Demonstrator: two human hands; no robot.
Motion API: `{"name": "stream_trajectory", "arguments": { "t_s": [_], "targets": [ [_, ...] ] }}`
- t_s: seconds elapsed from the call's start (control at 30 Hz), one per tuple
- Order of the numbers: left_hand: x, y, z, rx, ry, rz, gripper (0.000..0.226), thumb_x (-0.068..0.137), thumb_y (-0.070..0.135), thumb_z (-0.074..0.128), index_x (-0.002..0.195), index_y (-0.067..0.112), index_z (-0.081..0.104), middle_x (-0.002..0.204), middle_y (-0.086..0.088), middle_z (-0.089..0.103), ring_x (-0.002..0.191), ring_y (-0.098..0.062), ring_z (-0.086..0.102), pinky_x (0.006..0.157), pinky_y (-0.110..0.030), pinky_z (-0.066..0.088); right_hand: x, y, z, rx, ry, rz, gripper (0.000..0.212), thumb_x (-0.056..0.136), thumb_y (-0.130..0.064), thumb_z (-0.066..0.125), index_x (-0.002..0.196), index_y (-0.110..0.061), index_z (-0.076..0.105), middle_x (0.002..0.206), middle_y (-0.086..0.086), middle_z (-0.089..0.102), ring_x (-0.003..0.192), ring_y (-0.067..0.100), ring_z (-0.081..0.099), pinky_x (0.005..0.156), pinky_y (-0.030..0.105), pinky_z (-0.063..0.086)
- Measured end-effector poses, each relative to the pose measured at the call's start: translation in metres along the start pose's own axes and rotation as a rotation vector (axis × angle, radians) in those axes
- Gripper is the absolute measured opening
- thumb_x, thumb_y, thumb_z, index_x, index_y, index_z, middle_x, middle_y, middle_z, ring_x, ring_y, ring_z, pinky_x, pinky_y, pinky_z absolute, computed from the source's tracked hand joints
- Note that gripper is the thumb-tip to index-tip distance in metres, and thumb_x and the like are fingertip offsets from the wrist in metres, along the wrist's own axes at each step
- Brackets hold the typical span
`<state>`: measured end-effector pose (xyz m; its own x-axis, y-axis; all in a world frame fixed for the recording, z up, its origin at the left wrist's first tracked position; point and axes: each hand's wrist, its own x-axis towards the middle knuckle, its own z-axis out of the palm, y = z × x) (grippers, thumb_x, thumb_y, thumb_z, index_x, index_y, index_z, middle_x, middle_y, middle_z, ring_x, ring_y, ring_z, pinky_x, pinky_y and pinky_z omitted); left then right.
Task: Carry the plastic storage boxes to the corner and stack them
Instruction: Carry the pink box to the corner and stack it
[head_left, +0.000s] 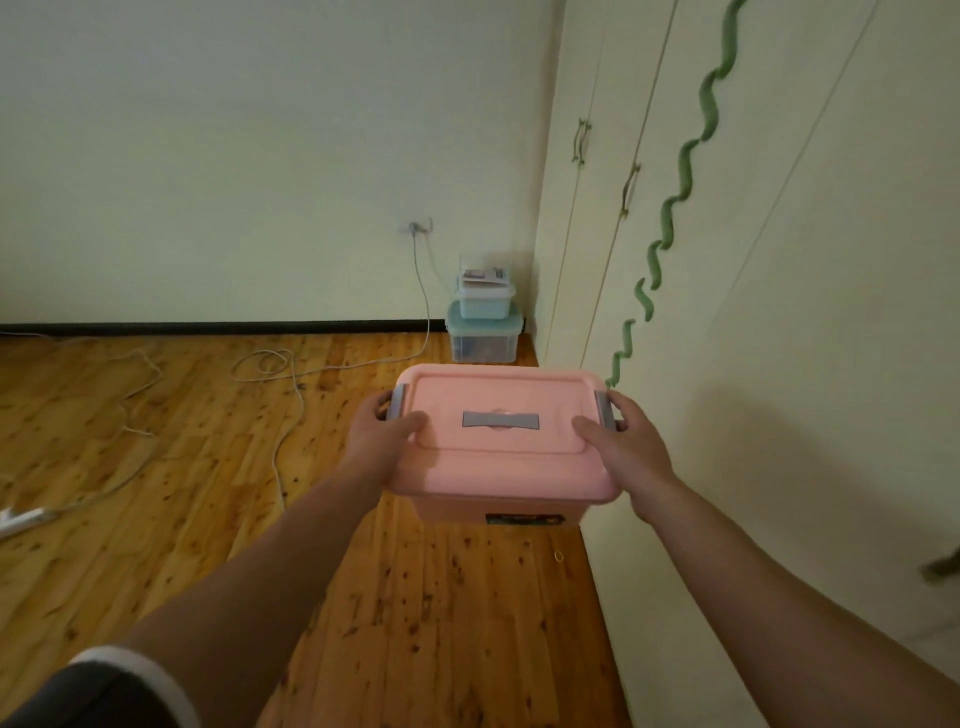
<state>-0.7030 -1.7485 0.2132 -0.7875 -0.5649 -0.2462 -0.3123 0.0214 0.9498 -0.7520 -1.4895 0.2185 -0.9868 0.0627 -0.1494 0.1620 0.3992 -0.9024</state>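
I carry a pink plastic storage box (501, 457) with a pink lid, grey side latches and a grey top handle, held in the air above the wooden floor. My left hand (382, 431) grips its left end, thumb on the lid, fingers curled under the rim. My right hand (621, 441) grips the right end the same way. Ahead, in the corner by the wall, a small teal box (485, 301) with papers on top sits stacked on a larger clear box with a teal lid (484, 340).
A tall cream wardrobe (727, 312) with a green wavy trim runs along the right side. White cables (280, 374) trail over the wooden floor from a wall socket (415, 227). A white object (21, 522) lies at the left edge.
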Motion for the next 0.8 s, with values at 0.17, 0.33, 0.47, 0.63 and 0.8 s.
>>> {"name": "stream_trajectory", "arguments": {
  "t_s": [0.17, 0.33, 0.47, 0.63, 0.8],
  "targets": [
    [0.025, 0.009, 0.012, 0.015, 0.059, -0.016, 0.061, 0.084, 0.023, 0.07, 0.139, 0.03, 0.042, 0.126, 0.002, 0.052, 0.078, -0.009, 0.051, 0.051, -0.024, 0.041, 0.04, -0.009, 0.008, -0.007, -0.025, -0.002, 0.061, 0.088, -0.039, 0.065, 0.143, -0.033, 0.038, 0.133, 0.003, 0.052, 0.102, 0.02, 0.052, 0.072, 0.035, 0.048],
    [0.064, 0.015, 0.017, 0.033, 0.068, -0.03, 0.06, 0.085, 0.024, 0.069, 0.138, 0.032, 0.041, 0.126, 0.002, 0.052, 0.087, -0.015, 0.054, 0.052, -0.026, 0.043, 0.079, -0.022, 0.026, -0.016, -0.06, -0.003, 0.061, 0.088, -0.038, 0.065, 0.142, -0.034, 0.039, 0.131, 0.003, 0.053, 0.102, 0.022, 0.053, 0.067, 0.032, 0.047],
    [0.108, 0.02, 0.021, 0.021, 0.069, -0.032, 0.06, 0.086, 0.022, 0.068, 0.139, 0.03, 0.041, 0.124, 0.003, 0.051, 0.089, -0.015, 0.054, 0.052, -0.025, 0.043, 0.115, -0.038, 0.046, -0.045, -0.06, -0.014, 0.06, 0.088, -0.039, 0.065, 0.142, -0.032, 0.039, 0.132, 0.004, 0.053, 0.105, 0.023, 0.054, 0.075, 0.036, 0.05],
    [0.177, 0.043, 0.021, 0.007, 0.041, -0.022, 0.059, 0.085, 0.023, 0.069, 0.137, 0.031, 0.043, 0.116, 0.008, 0.051, 0.078, -0.009, 0.052, 0.051, -0.025, 0.042, 0.166, -0.064, 0.078, -0.039, -0.029, -0.012, 0.06, 0.087, -0.04, 0.065, 0.141, -0.033, 0.04, 0.132, 0.002, 0.053, 0.106, 0.023, 0.054, 0.078, 0.039, 0.052],
    [0.24, 0.069, 0.011, 0.017, 0.031, -0.026, 0.06, 0.085, 0.025, 0.069, 0.138, 0.033, 0.042, 0.111, 0.01, 0.049, 0.078, -0.009, 0.053, 0.049, -0.024, 0.042, 0.212, -0.095, 0.113, -0.013, -0.025, -0.013, 0.06, 0.087, -0.041, 0.066, 0.14, -0.034, 0.041, 0.127, 0.0, 0.055, 0.101, 0.021, 0.054, 0.066, 0.031, 0.046]
  ]
}}
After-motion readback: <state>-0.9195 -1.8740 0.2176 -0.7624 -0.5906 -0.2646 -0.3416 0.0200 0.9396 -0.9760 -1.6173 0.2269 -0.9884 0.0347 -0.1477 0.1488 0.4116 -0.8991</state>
